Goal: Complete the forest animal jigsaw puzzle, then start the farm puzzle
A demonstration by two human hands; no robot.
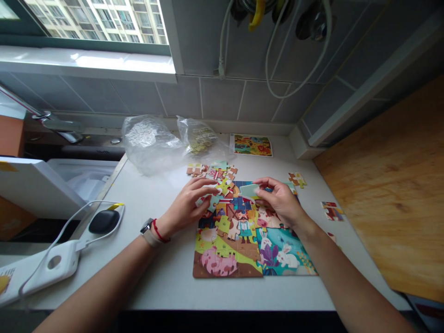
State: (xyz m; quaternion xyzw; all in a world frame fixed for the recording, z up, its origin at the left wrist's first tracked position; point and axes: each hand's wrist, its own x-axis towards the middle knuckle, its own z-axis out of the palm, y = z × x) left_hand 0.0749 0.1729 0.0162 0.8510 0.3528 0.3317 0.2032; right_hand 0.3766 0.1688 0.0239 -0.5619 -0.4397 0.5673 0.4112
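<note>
A farm-animal jigsaw puzzle point(229, 264) lies partly assembled on the white counter, with pink pigs at lower left and white rabbits at lower right. My right hand point(277, 199) pinches a pale green puzzle piece point(248, 190) by its right edge, just above the puzzle's upper part. My left hand point(194, 201) is open over the upper left of the puzzle, fingers apart and slightly bent. Close to its fingertips are a yellow-green piece point(225, 186) and other loose pieces; whether they touch is unclear. More loose pieces point(214, 172) lie behind the puzzle.
Two clear plastic bags point(151, 143) and a picture card point(252, 145) lie at the back. Small joined pieces point(332, 211) sit near a wooden board point(388, 185) on the right. At left are a power strip point(41, 273), a black case point(104, 221) and a sink tap point(62, 126).
</note>
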